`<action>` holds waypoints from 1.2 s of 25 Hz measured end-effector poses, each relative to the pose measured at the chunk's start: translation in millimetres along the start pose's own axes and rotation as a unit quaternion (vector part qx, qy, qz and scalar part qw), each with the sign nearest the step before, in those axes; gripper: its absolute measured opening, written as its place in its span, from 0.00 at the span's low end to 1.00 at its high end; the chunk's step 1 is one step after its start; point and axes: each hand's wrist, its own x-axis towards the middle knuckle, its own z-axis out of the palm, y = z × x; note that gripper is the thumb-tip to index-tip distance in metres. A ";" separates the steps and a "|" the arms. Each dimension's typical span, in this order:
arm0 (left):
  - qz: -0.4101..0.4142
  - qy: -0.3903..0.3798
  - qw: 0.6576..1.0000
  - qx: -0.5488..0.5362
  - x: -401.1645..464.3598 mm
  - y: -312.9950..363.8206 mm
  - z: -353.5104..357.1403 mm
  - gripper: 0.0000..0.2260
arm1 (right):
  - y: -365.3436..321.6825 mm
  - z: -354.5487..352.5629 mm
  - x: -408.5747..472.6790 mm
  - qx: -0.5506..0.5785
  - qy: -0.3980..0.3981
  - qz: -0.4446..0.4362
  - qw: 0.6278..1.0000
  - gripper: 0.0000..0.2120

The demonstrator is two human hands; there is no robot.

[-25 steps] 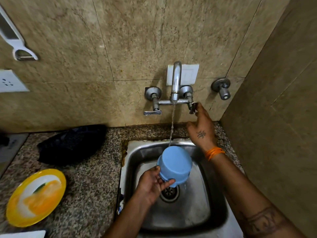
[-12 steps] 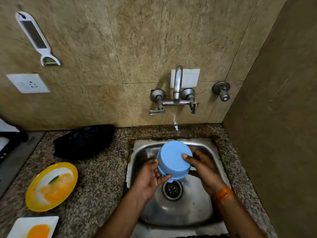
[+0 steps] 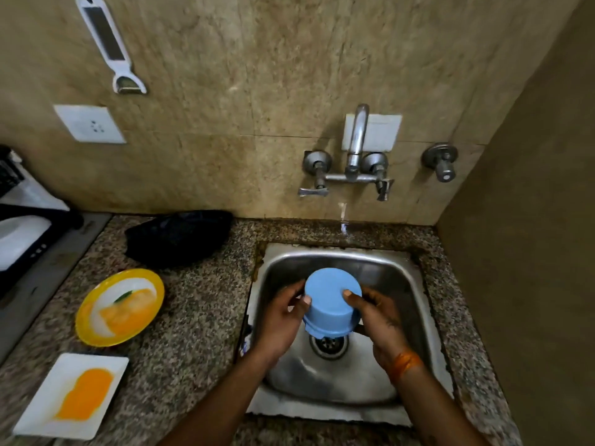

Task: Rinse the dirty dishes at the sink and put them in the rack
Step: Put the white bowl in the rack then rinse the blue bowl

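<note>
1. The left hand is gripping the blue bowl from its 9 o'clock side, thumb lying on the upturned base and fingers curling round the wall.
2. The right hand is gripping the same bowl from its 3 o'clock side, thumb tip pressing on the base and the other fingers wrapping under the rim, partly hidden.
3. The blue bowl is being held upside down, base toward the camera, over the steel sink, just above the drain.
4. An orange thread band is sitting on the right wrist.
5. The tap is standing on the wall at 12 o'clock from the bowl; a small trickle of water is showing below it.
6. At 9 o'clock from the sink, a yellow plate and a white square plate, both smeared with orange, are lying on the granite counter.
7. A dark rack is showing at the far left edge.
</note>
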 end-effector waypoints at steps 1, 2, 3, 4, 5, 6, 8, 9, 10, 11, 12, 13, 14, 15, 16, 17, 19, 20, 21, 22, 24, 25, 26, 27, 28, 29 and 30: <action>0.001 0.017 1.000 -0.014 -6.1 -3.3 -5.3 0.20 | 2.1 9.5 0.4 0.009 -0.005 -0.003 1.000 0.09; -0.004 0.046 0.999 -0.010 -11.1 -7.2 -13.8 0.26 | 4.4 23.4 1.1 0.012 -0.008 -0.007 1.000 0.10; 0.001 0.077 0.997 0.000 -15.7 -12.6 -23.7 0.32 | 8.6 39.0 0.7 0.021 -0.013 -0.011 1.000 0.10; 0.017 0.103 0.994 0.028 -23.9 -17.4 -35.3 0.38 | 12.0 56.7 -0.7 0.026 -0.023 -0.014 0.999 0.10; 0.031 0.119 0.991 0.048 -32.0 -23.1 -47.7 0.41 | 16.1 76.8 -1.5 0.033 -0.038 -0.016 0.999 0.11; 0.037 0.140 0.987 0.068 -39.5 -26.2 -62.1 0.43 | 20.3 98.8 -2.3 0.024 -0.057 -0.021 0.998 0.12; 0.037 0.198 0.976 0.081 -51.3 -26.9 -96.0 0.43 | 25.6 146.4 -6.2 -0.012 -0.100 -0.044 0.994 0.16; 0.035 0.234 0.968 0.084 -55.3 -26.3 -116.0 0.42 | 27.4 169.8 -7.8 -0.024 -0.129 -0.061 0.990 0.17; 0.028 0.273 0.957 0.092 -58.6 -26.1 -143.0 0.42 | 27.9 199.1 -10.1 -0.036 -0.161 -0.070 0.984 0.16; 0.023 0.304 0.947 0.097 -60.4 -28.4 -172.3 0.42 | 26.1 228.9 -13.4 -0.047 -0.194 -0.086 0.976 0.14; 0.015 0.325 0.940 0.104 -62.7 -29.4 -203.4 0.43 | 23.9 259.4 -16.2 -0.064 -0.224 -0.098 0.968 0.12; 0.014 0.340 0.934 0.110 -66.2 -32.6 -235.4 0.45 | 24.5 291.2 -17.8 -0.083 -0.256 -0.110 0.957 0.12; 0.013 0.355 0.928 0.113 -70.6 -36.5 -267.2 0.45 | 22.7 323.3 -21.5 -0.099 -0.283 -0.118 0.947 0.13; 0.012 0.372 0.921 0.112 -75.1 -43.2 -298.1 0.44 | 23.4 356.1 -24.9 -0.112 -0.300 -0.122 0.940 0.15; 0.003 0.387 0.916 0.109 -80.6 -48.1 -327.4 0.41 | 27.4 388.6 -27.5 -0.127 -0.310 -0.122 0.934 0.18; -0.002 0.402 0.909 0.108 -84.1 -52.0 -352.8 0.39 | 30.6 418.2 -30.1 -0.135 -0.317 -0.127 0.930 0.21; -0.006 0.434 0.894 0.108 -86.1 -62.4 -405.8 0.37 | 36.8 481.5 -38.4 -0.136 -0.342 -0.138 0.919 0.23; -0.009 0.453 0.884 0.119 -84.6 -64.9 -430.8 0.37 | 40.4 511.2 -42.3 -0.136 -0.355 -0.142 0.914 0.24; -0.012 0.469 0.870 0.150 -81.2 -67.1 -451.3 0.37 | 40.5 536.1 -45.4 -0.135 -0.363 -0.146 0.910 0.24; -0.028 0.482 0.856 0.182 -78.0 -74.4 -478.1 0.38 | 44.8 568.1 -47.4 -0.144 -0.376 -0.145 0.904 0.23; -0.061 0.499 0.841 0.199 -69.6 -90.3 -524.2 0.38 | 48.8 623.6 -49.9 -0.162 -0.393 -0.153 0.892 0.20; -0.062 0.509 0.836 0.195 -65.4 -97.8 -541.3 0.38 | 51.9 646.4 -49.3 -0.171 -0.399 -0.159 0.887 0.19; -0.057 0.520 0.832 0.186 -62.5 -104.0 -555.7 0.37 | 53.5 667.4 -49.6 -0.177 -0.410 -0.169 0.879 0.19; -0.051 0.532 0.827 0.175 -59.1 -113.1 -572.7 0.35 | 57.8 692.8 -49.5 -0.186 -0.416 -0.178 0.872 0.18; -0.046 0.540 0.823 0.168 -55.9 -117.2 -583.7 0.33 | 61.0 711.8 -49.2 -0.199 -0.416 -0.193 0.866 0.16; -0.046 0.544 0.822 0.165 -53.1 -117.4 -589.3 0.31 | 64.0 724.6 -47.8 -0.211 -0.415 -0.202 0.862 0.14; -0.056 0.552 0.815 0.166 -50.3 -121.1 -600.8 0.29 | 68.5 742.9 -48.2 -0.227 -0.416 -0.208 0.855 0.13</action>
